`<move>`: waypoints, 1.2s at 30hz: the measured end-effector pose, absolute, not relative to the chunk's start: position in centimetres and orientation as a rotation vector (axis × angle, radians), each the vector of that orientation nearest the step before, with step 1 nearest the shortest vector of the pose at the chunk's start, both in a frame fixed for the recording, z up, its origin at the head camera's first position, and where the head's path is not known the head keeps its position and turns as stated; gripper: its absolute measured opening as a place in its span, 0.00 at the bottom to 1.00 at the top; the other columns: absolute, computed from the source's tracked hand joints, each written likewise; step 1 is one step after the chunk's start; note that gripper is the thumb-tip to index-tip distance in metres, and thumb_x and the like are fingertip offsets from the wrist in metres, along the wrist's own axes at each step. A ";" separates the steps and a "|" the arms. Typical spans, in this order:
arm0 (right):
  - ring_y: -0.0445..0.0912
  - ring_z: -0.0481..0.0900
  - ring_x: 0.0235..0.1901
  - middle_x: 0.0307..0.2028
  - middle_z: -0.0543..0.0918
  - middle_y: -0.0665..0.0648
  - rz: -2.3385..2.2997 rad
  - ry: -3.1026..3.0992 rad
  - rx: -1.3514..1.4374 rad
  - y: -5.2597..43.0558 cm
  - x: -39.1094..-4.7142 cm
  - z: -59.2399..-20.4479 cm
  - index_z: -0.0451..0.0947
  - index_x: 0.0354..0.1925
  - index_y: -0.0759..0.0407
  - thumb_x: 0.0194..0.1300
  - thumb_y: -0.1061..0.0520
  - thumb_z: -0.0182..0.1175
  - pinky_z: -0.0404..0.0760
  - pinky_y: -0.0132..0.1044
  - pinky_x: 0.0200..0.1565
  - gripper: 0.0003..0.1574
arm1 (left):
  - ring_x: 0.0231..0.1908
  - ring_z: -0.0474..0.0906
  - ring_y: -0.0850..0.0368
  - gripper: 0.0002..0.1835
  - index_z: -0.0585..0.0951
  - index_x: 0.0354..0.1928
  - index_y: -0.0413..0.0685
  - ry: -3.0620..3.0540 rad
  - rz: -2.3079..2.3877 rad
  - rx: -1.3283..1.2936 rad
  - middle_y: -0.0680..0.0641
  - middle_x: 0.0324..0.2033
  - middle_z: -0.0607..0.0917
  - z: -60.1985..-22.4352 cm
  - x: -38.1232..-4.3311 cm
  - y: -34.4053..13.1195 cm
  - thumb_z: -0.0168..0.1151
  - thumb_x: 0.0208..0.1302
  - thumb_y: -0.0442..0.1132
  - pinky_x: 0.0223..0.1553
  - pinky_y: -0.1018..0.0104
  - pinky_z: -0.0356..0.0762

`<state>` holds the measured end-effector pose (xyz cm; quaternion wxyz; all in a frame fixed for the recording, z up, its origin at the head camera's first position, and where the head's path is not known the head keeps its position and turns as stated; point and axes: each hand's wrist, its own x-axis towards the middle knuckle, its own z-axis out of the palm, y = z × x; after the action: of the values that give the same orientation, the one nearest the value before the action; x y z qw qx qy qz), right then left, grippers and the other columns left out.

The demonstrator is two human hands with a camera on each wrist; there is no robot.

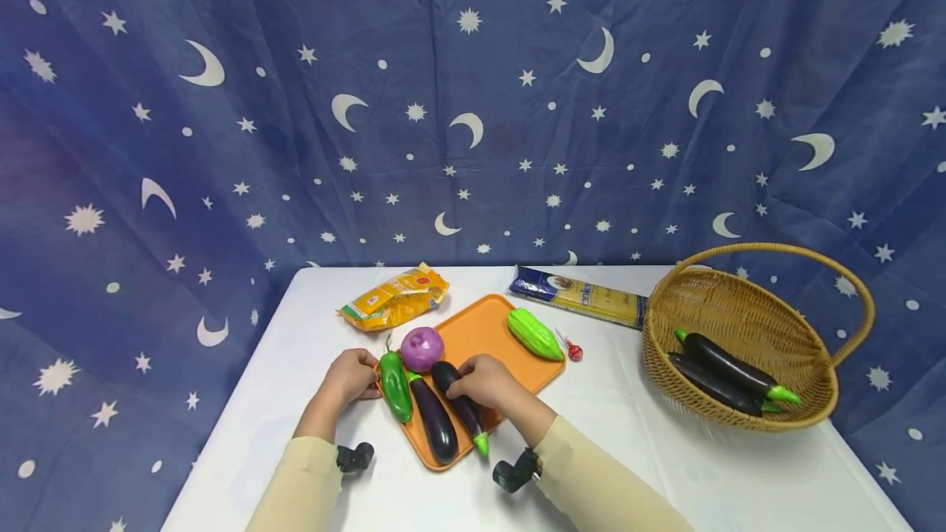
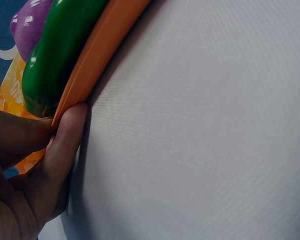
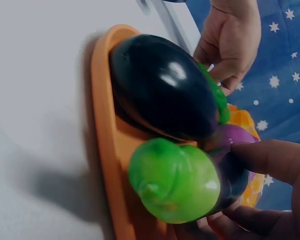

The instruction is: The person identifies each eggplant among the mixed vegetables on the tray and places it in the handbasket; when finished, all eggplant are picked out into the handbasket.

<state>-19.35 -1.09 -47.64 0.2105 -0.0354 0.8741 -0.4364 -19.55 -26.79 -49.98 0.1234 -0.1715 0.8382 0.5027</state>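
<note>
My left hand (image 1: 351,374) pinches the left rim of an orange tray (image 1: 473,333), thumb and fingers on either side of the edge in the left wrist view. My right hand (image 1: 488,384) grips a dark eggplant (image 1: 467,410) over the tray, its green stem end (image 3: 175,182) pointing toward the near side. Beside it on the tray lies another eggplant (image 1: 436,425). A green pepper (image 1: 395,388) rests along the left rim, close to my left fingers. Behind the eggplants sits a purple onion (image 1: 422,349). On the tray's far right is a ridged light-green vegetable (image 1: 535,333).
A wicker basket (image 1: 739,310) with a tall handle stands at the right, holding eggplants (image 1: 727,372). Behind the tray lie an orange-yellow packet (image 1: 399,299) and a pasta packet (image 1: 584,297). A red lollipop (image 1: 574,350) lies right of the tray. A starry blue curtain hangs behind the table.
</note>
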 end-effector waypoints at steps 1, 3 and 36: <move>0.51 0.79 0.36 0.36 0.81 0.58 -1.226 2.422 -0.096 -0.9 -19.4 -47.6 0.81 0.43 0.63 0.51 0.54 0.76 0.86 0.45 0.41 0.23 | 0.23 0.83 0.55 0.12 0.78 0.47 0.31 2.443 1.465 -0.505 0.38 0.37 0.79 -50.0 -19.6 -26.8 0.52 0.62 0.22 0.28 0.64 0.88; 0.51 0.79 0.37 0.37 0.81 0.58 -1.247 2.406 -0.091 -0.6 -19.6 -47.4 0.81 0.45 0.63 0.51 0.54 0.76 0.86 0.45 0.42 0.24 | 0.23 0.83 0.55 0.12 0.78 0.47 0.30 2.443 1.461 -0.498 0.37 0.37 0.79 -50.0 -19.6 -26.7 0.52 0.62 0.22 0.28 0.64 0.88; 0.56 0.83 0.47 0.49 0.81 0.66 -1.645 2.144 0.029 6.5 -21.9 -42.9 0.75 0.59 0.71 0.57 0.58 0.71 0.86 0.54 0.49 0.34 | 0.24 0.83 0.55 0.12 0.78 0.47 0.30 2.435 1.450 -0.473 0.37 0.38 0.79 -49.7 -19.5 -26.8 0.52 0.62 0.23 0.29 0.64 0.88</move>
<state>-21.85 6.46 -42.90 0.2180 0.0104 0.7743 -0.5940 -19.45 -26.77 -49.67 0.1335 -0.1632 0.8399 0.5002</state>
